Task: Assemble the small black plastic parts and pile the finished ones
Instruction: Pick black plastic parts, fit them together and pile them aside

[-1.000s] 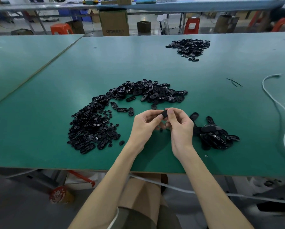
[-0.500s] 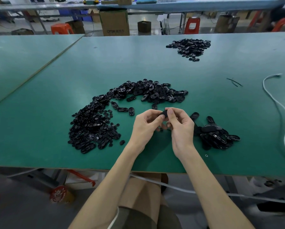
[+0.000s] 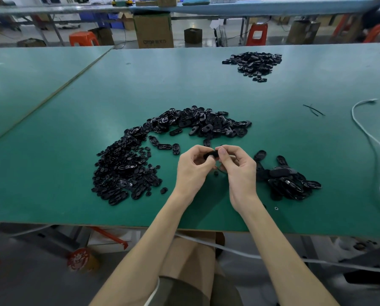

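Head view, left hand (image 3: pixel 192 167), right hand (image 3: pixel 239 171) pinching one part (image 3: pixel 211 154)

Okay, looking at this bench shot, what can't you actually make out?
Head view only.
The small black plastic part pinched between the left hand and right hand: fingers cover most of it, so its assembly state is unclear.
The pile of black oval pieces beside the right hand: too small to tell finished from unfinished.
The white cable: cut off by the right edge.
The print on the brown cardboard box: blurred.
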A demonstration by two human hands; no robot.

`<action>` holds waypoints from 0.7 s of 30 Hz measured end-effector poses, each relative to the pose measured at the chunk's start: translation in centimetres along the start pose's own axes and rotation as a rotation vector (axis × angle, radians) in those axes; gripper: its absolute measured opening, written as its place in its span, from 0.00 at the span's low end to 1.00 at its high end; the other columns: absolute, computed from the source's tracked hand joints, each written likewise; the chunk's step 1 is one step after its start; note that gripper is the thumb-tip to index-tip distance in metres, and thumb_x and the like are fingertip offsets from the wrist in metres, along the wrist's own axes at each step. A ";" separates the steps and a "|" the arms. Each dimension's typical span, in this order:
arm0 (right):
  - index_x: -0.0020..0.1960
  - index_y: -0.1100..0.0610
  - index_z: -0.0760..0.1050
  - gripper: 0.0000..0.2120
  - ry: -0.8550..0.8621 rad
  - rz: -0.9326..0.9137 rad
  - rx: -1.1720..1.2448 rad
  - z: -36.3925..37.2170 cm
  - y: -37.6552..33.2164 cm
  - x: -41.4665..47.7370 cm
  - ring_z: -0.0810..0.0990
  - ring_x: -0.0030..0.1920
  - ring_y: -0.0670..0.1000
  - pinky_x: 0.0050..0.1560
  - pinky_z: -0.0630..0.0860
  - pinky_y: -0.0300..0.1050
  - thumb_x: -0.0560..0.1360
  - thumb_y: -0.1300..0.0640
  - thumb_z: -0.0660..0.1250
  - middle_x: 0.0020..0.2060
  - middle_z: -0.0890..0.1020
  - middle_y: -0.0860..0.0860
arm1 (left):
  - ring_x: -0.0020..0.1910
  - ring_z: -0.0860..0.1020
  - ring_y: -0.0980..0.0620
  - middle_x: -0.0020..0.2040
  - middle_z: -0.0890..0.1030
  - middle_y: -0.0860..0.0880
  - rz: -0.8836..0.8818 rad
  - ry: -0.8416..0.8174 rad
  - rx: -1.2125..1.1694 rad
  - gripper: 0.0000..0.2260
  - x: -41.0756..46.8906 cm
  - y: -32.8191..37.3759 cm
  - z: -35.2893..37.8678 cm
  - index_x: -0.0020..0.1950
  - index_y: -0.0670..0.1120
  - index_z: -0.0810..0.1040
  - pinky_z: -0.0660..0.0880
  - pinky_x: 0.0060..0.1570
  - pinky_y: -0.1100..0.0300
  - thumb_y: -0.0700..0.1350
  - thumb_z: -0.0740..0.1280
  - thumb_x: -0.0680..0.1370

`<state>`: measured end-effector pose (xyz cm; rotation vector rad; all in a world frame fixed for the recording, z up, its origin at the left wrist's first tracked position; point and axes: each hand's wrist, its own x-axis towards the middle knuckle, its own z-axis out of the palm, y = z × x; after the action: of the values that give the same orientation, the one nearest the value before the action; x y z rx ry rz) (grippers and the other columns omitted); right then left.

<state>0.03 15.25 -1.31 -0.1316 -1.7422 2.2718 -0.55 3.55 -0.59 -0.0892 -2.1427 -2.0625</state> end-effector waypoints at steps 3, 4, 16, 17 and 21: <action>0.50 0.56 0.84 0.03 -0.010 -0.004 -0.024 0.0 -0.1 -0.1 0.82 0.42 0.43 0.45 0.79 0.37 0.80 0.60 0.71 0.40 0.86 0.46 | 0.38 0.81 0.49 0.40 0.84 0.43 0.011 0.019 0.025 0.05 -0.1 0.0 0.1 0.49 0.41 0.82 0.81 0.46 0.48 0.33 0.69 0.77; 0.50 0.56 0.84 0.03 -0.011 -0.004 -0.027 0.0 -0.1 -0.1 0.82 0.42 0.42 0.45 0.79 0.37 0.80 0.60 0.71 0.40 0.86 0.46 | 0.38 0.81 0.49 0.40 0.84 0.43 0.013 0.022 0.030 0.05 -0.1 0.0 0.1 0.49 0.41 0.82 0.81 0.46 0.47 0.33 0.68 0.77; 0.49 0.56 0.84 0.03 0.003 0.018 -0.025 0.2 -0.5 -0.2 0.81 0.40 0.42 0.44 0.77 0.36 0.80 0.60 0.71 0.39 0.85 0.45 | 0.38 0.82 0.51 0.39 0.84 0.50 0.019 0.029 0.066 0.06 0.1 -0.3 0.1 0.47 0.46 0.83 0.82 0.45 0.49 0.36 0.69 0.77; 0.49 0.56 0.84 0.03 0.006 0.020 -0.024 0.2 -0.5 -0.2 0.81 0.41 0.42 0.43 0.78 0.36 0.80 0.60 0.71 0.39 0.85 0.45 | 0.38 0.82 0.52 0.39 0.85 0.51 0.018 0.026 0.066 0.06 0.1 -0.3 0.1 0.47 0.47 0.83 0.82 0.44 0.52 0.36 0.69 0.77; 0.49 0.56 0.83 0.04 0.045 0.042 0.013 0.1 -0.5 -0.2 0.77 0.36 0.45 0.40 0.78 0.39 0.81 0.61 0.70 0.35 0.83 0.46 | 0.38 0.84 0.52 0.40 0.86 0.48 0.008 -0.068 -0.015 0.05 0.0 -0.1 -0.3 0.51 0.45 0.84 0.80 0.43 0.60 0.37 0.71 0.80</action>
<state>0.30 15.18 -0.77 -0.2174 -1.7178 2.2907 -0.54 3.28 -0.68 -0.1713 -2.1614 -2.1010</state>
